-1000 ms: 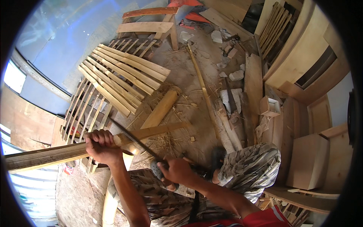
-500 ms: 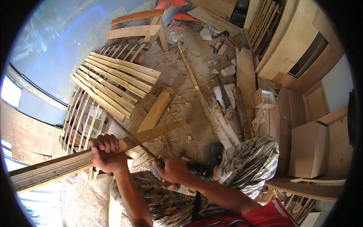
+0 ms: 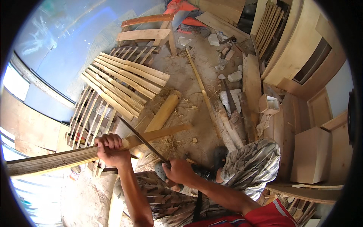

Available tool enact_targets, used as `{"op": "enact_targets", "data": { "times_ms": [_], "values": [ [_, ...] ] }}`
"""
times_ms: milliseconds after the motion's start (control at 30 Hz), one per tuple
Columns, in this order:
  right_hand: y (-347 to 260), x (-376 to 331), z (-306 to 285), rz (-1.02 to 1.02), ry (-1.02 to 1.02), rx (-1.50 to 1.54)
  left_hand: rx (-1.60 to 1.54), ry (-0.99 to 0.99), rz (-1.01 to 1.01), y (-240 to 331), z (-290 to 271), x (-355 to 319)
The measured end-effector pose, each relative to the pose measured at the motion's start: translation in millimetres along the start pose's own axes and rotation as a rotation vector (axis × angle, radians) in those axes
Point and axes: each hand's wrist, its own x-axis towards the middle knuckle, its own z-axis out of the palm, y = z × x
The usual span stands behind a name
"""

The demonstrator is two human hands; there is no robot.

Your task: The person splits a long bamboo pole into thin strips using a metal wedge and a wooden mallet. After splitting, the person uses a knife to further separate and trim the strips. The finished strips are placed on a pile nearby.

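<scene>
My left hand (image 3: 112,149) is closed round a long split length of bamboo (image 3: 56,159), which slants from the far left toward the middle of the floor. Past that fist the bamboo narrows to a thin, pale far end. In my right hand (image 3: 180,172) is the dark handle of a long, narrow-bladed knife (image 3: 145,143). Its blade lies across the bamboo just beyond my left hand, and the tip points up and left. How deep the edge sits in the bamboo I cannot tell.
Several split bamboo lengths (image 3: 124,77) rest on a slatted wooden frame (image 3: 85,113) at left. A thick bamboo piece (image 3: 162,113) lies on the floor beside shavings (image 3: 170,142). Planks (image 3: 251,79) and a small open box (image 3: 269,104) are at right; a wooden chair (image 3: 145,34) stands behind.
The whole view has shifted slightly, scene moving right and down. The bamboo's left end has risen. The knife blade crosses it a little farther from my left hand.
</scene>
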Motion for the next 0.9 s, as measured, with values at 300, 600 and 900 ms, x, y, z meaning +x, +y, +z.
{"op": "enact_targets", "data": {
  "times_ms": [300,600,900],
  "values": [
    [-18,3,-1,0.051,-0.041,-0.02,0.064,0.114,0.006,6,-5,2],
    [-25,-1,-8,0.071,-0.086,-0.126,0.06,0.103,-0.005,5,-8,-4],
    [-27,3,-6,0.084,-0.078,-0.106,0.034,0.062,0.013,6,-5,-8]
  ]
}}
